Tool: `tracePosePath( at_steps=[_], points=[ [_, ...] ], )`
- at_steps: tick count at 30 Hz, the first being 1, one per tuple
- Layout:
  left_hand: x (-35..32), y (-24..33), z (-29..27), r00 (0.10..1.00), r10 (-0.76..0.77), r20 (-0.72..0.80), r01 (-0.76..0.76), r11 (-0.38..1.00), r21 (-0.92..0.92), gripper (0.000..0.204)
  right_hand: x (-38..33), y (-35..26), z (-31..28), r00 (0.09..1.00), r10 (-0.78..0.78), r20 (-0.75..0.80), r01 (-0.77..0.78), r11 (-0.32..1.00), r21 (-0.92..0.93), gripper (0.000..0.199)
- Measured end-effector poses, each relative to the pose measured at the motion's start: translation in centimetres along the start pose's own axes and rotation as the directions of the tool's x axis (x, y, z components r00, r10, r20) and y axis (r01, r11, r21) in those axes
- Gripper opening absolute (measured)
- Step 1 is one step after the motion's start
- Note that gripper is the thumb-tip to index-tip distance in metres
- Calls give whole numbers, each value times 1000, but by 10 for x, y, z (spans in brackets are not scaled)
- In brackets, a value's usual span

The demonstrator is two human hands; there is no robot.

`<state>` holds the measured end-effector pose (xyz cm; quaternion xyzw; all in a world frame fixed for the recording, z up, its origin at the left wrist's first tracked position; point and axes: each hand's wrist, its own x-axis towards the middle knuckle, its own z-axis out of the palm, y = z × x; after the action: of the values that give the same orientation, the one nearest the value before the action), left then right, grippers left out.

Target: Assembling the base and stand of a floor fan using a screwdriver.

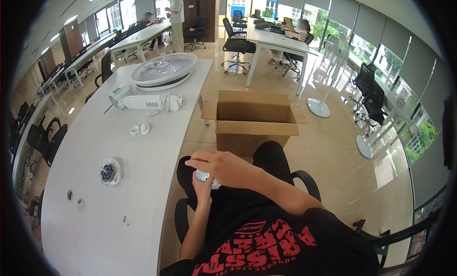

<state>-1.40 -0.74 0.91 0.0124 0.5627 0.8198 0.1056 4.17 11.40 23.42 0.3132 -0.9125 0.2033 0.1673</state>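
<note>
Above my lap, my left hand (202, 189) is closed around a round white plastic part (205, 176) with small holes in its face. My right hand (223, 168) lies over the top of that part, its fingers bent together; whatever they pinch is hidden. On the white table (138, 200) to my left sits a round white piece with a dark ribbed centre (111, 173). A few tiny dark screws (125, 221) lie nearer to me. Farther along are small white caps (140, 129) and a white fan body with a coiled cord (152, 102).
A round fan grille (165, 70) rests at the table's far end, beside a white motor housing (121, 92). An open cardboard box (254, 128) stands on the floor ahead of my knees. White stand fans (318, 108) are at the right. People are at tables farther back.
</note>
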Motion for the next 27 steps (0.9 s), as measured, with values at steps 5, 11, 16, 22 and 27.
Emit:
tracePosePath(
  at_steps=[5, 11, 16, 22, 27],
  points=[
    [-6, 12, 16, 996, 85, -27, -86, 996, -31, 66, 2, -10, 7, 997, -67, 46, 68, 997, -39, 53],
    [-6, 4, 5, 999, 30, -43, -32, 999, -43, 48, -2, -14, 19, 997, 67, -41, -69, 997, -36, 35],
    [-6, 7, 14, 999, 25, -37, -28, 998, -65, 43, -11, -19, 15, 986, 96, -135, -98, 995, -7, 35],
    [-1, 5, 6, 996, 84, -11, -84, 996, 5, 49, -14, -12, 22, 975, -30, -220, 24, 999, -32, 37],
    [-9, 22, 24, 1000, 28, -8, -28, 998, 51, 56, -19, -9, 16, 981, 17, -193, -24, 999, -31, 24]
  ],
)
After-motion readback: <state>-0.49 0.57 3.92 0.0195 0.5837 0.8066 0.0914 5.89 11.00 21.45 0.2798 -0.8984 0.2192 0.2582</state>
